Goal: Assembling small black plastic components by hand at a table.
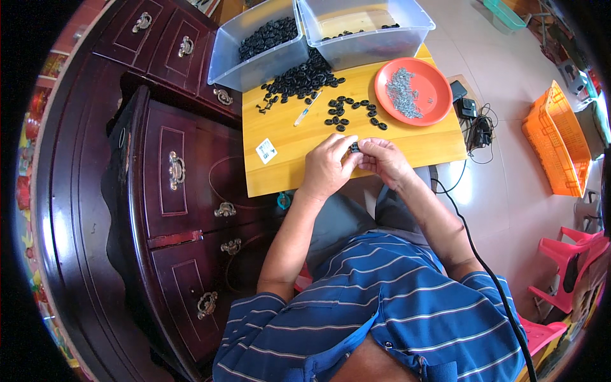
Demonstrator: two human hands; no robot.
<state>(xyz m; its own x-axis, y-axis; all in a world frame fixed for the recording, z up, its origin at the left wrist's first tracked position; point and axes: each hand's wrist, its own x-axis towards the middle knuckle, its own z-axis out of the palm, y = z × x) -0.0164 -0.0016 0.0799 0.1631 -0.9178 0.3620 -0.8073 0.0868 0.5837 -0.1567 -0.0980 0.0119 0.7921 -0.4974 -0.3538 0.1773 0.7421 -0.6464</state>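
My left hand (326, 167) and my right hand (386, 162) meet over the table's near edge, pinching a small black plastic part (354, 147) between their fingertips. The fingers cover most of it, so its full shape is hidden. Just beyond my hands, several loose black oval parts (340, 121) lie spread on the yellow wooden table (293, 167). A red-orange plate (443, 84) to the right holds a heap of small grey metal-looking pieces (402, 94). Farther left is a large pile of black oval parts (304, 77).
Two translucent plastic bins (259, 77) with black parts stand at the back. A thin pen-like tool (304, 114) and a white printed card (266, 150) lie on the table. Dark wooden drawers (172, 165) line the left. Black adapters and cables (480, 130) and an orange basket (557, 141) are right.
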